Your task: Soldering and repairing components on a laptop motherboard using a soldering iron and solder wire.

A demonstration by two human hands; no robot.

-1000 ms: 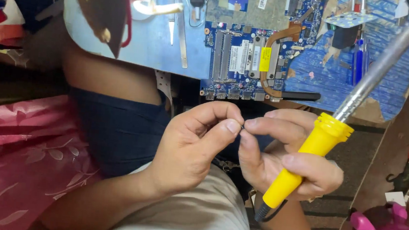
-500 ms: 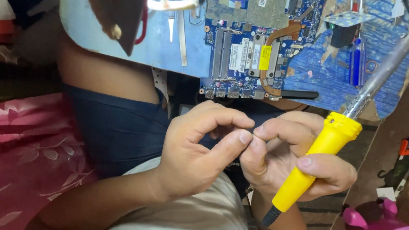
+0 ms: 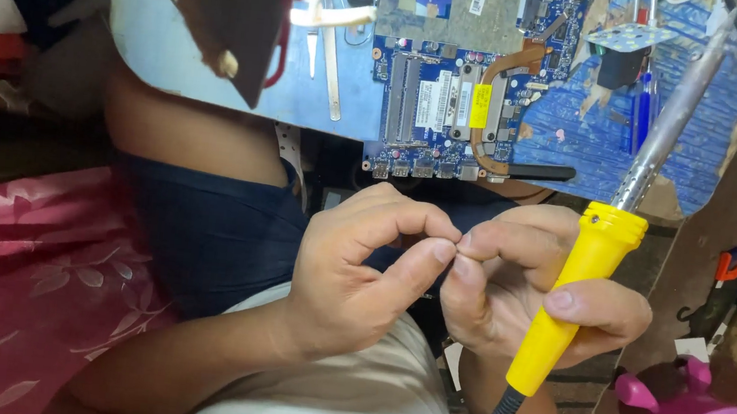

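Left hand (image 3: pixel 353 277) and right hand (image 3: pixel 532 290) meet fingertip to fingertip over the lap, below the near edge of the tabletop (image 3: pixel 707 150). Right grip: lower fingers wrapped shut round the yellow soldering iron (image 3: pixel 570 316); its long axis runs from lower left up to the right, metal barrel over the tabletop, tip cut off by the frame. Left thumb and forefinger pinched. Whatever sits between the fingertips is too small to make out. Circuit board (image 3: pixel 462 81) lies beyond, untouched.
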